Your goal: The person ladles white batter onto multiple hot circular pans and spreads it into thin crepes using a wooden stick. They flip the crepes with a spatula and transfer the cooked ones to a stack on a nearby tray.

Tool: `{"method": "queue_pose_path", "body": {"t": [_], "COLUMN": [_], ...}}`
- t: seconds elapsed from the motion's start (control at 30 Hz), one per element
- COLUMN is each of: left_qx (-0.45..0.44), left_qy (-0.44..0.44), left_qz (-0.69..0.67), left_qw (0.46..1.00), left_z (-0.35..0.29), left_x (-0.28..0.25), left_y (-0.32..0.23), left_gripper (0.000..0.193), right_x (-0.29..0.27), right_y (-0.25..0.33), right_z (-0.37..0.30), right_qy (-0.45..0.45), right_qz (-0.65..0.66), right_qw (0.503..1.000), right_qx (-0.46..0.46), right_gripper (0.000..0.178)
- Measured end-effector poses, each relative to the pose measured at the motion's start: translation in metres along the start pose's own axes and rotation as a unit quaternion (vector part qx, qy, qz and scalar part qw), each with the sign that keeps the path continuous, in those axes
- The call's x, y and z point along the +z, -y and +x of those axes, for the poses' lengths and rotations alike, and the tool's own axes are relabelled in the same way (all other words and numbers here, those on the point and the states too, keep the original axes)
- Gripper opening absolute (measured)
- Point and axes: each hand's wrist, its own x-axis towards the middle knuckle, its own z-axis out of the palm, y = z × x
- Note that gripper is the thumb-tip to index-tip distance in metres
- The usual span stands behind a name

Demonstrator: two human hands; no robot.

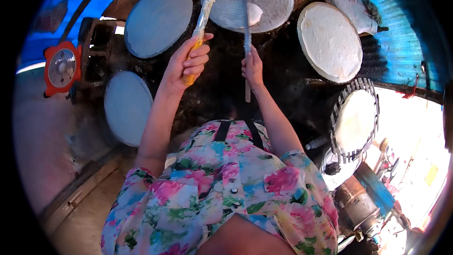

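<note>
My left hand (189, 61) is closed round the yellow handle of a ladle (204, 15), whose pale-smeared bowl hangs over the griddle straight ahead. In my right hand (253, 68) is a long, thin, flat spatula (247, 30), its far end reaching over the same round griddle (279, 5). Beside the blade lies a white mound of batter (255, 14); greyish wet batter appears spread around it. I cannot tell whether the blade touches the batter.
White-topped round griddles flank me: two at left (160, 21) (127, 108), one at right (330, 42). Lower right, a slatted round basket (335, 130) holds a pale flat disc (355, 115). A red-framed fan (62, 67) stands far left. A metal canister (356, 200) is near cluttered utensils.
</note>
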Motion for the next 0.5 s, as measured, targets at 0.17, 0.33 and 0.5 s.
{"method": "queue_pose_path", "body": {"t": [0.17, 0.33, 0.5], "left_qx": [-0.006, 0.206, 0.253], "left_qy": [-0.04, -0.228, -0.297], "left_qz": [0.101, 0.693, 0.84], "left_qw": [0.994, 0.652, 0.377], "left_z": [0.02, 0.056, 0.054], "left_x": [0.004, -0.028, -0.045], "left_y": [0.005, 0.01, 0.009], "left_gripper": [0.037, 0.033, 0.037], "right_x": [-0.02, -0.024, -0.061], "right_y": [-0.002, -0.021, 0.004], "right_z": [0.004, 0.02, 0.008], "right_qy": [0.008, 0.019, -0.026], "right_qz": [0.015, -0.198, -0.069], "right_qw": [1.0, 0.973, 0.997], "right_qx": [0.003, -0.116, -0.006], "right_gripper": [0.039, 0.036, 0.035]}}
